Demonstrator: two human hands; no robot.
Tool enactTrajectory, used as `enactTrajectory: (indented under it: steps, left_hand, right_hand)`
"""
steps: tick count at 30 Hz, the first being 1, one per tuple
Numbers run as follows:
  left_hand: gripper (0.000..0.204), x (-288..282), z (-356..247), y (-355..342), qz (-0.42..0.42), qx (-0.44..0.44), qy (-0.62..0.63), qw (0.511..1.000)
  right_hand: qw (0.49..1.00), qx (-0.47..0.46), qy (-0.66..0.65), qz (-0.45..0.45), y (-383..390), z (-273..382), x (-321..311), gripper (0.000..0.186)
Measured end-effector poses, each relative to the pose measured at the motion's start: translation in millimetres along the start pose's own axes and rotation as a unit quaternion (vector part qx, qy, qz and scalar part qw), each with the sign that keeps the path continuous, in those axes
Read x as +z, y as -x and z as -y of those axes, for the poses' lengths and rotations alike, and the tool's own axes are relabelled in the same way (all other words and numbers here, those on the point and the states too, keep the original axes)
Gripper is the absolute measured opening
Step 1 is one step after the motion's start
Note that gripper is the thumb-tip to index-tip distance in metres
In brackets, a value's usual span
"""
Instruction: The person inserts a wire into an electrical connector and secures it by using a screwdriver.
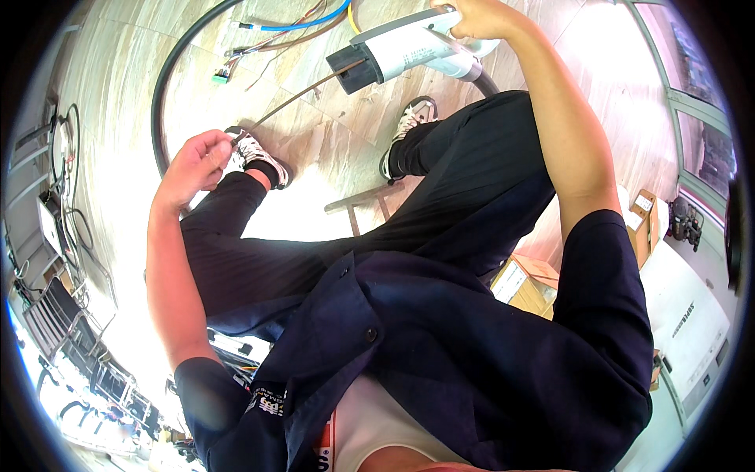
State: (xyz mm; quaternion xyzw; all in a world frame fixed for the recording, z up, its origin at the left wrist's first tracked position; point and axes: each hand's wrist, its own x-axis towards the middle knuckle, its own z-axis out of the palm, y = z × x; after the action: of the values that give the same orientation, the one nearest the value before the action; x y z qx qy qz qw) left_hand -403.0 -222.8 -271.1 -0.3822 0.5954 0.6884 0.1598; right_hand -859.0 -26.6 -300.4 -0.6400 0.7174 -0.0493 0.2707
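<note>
Your left hand point(193, 169) pinches one end of a thin brown wire point(338, 72), to the near left of the white charging connector point(410, 49); the wire's other end meets the connector's black plug head. Your right hand point(481, 17) is wrapped around the connector's handle. Below the connector are your sneakers point(410, 119); to its left, loose wires point(303, 26) and a thick black cable point(160, 94) lie on the floor point(118, 59).

The left hand point(193, 167) pinches a thin brown strand point(303, 92) — the right hand point(476, 17) grips a white connector point(410, 49).
</note>
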Motion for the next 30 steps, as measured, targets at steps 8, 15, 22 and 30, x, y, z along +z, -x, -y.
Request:
enactTrajectory:
  steps: [8,15,22,30]
  left_hand:
    - [0.027,-10,4,1,-0.023,0.081,-0.058,0.995]
    - [0.029,-7,7,-4,0.002,-0.044,-0.047,0.998]
    - [0.028,3,-4,5,-0.033,0.077,-0.086,0.993]
    - [0.033,-6,1,2,0.042,0.01,-0.08,0.996]
  right_hand:
    - [1.0,0.002,-0.02,0.001,0,2,-2,0.038]
    - [1.0,-0.003,-0.013,-0.001,0,0,-2,0.038]
    - [1.0,-0.014,-0.02,-0.001,0,0,-1,0.04]
    - [1.0,-0.005,-0.022,-0.005,0,-2,1,0.04]
